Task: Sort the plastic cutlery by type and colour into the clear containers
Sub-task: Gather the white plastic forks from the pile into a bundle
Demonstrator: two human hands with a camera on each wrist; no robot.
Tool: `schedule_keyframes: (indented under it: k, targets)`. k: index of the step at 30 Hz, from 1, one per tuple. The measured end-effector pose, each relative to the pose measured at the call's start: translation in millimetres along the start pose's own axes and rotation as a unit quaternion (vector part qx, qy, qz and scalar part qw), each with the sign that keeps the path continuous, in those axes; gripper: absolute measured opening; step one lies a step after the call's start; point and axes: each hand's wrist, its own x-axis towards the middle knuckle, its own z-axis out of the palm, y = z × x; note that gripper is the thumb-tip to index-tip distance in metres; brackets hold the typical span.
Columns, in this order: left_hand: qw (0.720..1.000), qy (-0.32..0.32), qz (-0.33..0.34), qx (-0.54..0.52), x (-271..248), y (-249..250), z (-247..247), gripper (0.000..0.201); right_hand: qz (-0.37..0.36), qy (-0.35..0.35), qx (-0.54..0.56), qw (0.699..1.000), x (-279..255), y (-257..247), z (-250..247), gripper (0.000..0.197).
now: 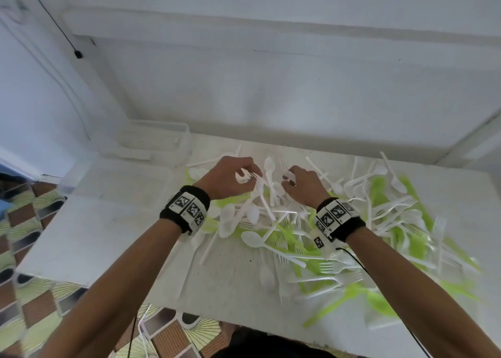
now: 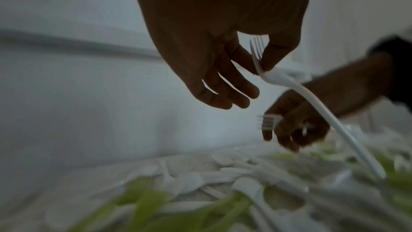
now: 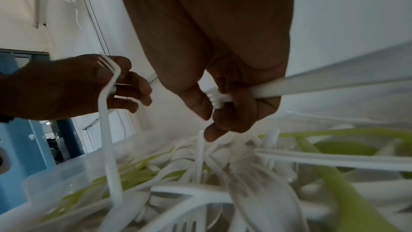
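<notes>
A heap of white and lime-green plastic cutlery (image 1: 311, 230) covers the right half of the white table (image 1: 89, 238). Above its far side, my left hand (image 1: 250, 177) pinches a white fork (image 2: 316, 107) just below the tines between thumb and forefinger, its other fingers relaxed. The handle slants down toward the heap. Close beside it on the right, my right hand (image 1: 288, 180) curls round a second white fork (image 3: 312, 85), tines (image 3: 214, 100) poking out at the thumb. Clear containers (image 1: 157, 140) stand at the table's far left corner.
Another clear container (image 3: 55, 179) sits low at the left of the heap, with green pieces showing through its wall. A white wall (image 1: 271, 86) rises right behind the table. Patterned floor tiles (image 1: 32, 303) lie past the table's left and near edges.
</notes>
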Motion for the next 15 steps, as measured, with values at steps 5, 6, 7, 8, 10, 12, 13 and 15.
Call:
schedule_keyframes:
  k: [5,6,7,8,10,12,13,15]
  targets:
    - [0.946,0.074,-0.090,-0.303,-9.6,9.8,-0.3,0.021,-0.042,-0.025,-0.051,0.998,-2.1,-13.2,3.2,0.022]
    - [0.934,0.083,-0.088,-0.336,-11.2,10.3,-0.1,0.021,-0.058,-0.019,-0.073,0.995,-3.7,-16.5,2.3,0.022]
    - [0.923,0.092,-0.086,-0.363,-12.6,10.4,-0.6,0.020,-0.074,-0.020,-0.080,0.994,-6.0,-19.7,1.1,0.021]
    - [0.912,0.103,-0.084,-0.387,-14.0,10.1,-1.3,0.020,-0.088,-0.035,-0.077,0.993,-7.7,-21.7,0.6,0.018]
    - [0.890,0.134,-0.095,-0.425,-16.5,7.9,-2.4,0.017,-0.115,-0.089,-0.099,0.984,-12.1,-26.5,1.1,0.021]
    - [0.873,0.161,-0.114,-0.447,-18.7,5.3,-3.7,0.014,-0.132,-0.139,-0.136,0.972,-16.5,-32.3,6.1,0.032]
    - [0.869,0.166,-0.128,-0.449,-19.9,3.5,-4.1,0.014,-0.129,-0.158,-0.145,0.968,-19.4,-36.2,10.8,0.035]
    - [0.872,0.163,-0.164,-0.431,-22.7,0.2,-3.6,0.014,-0.130,-0.172,-0.179,0.960,-24.9,-43.6,23.3,0.037]
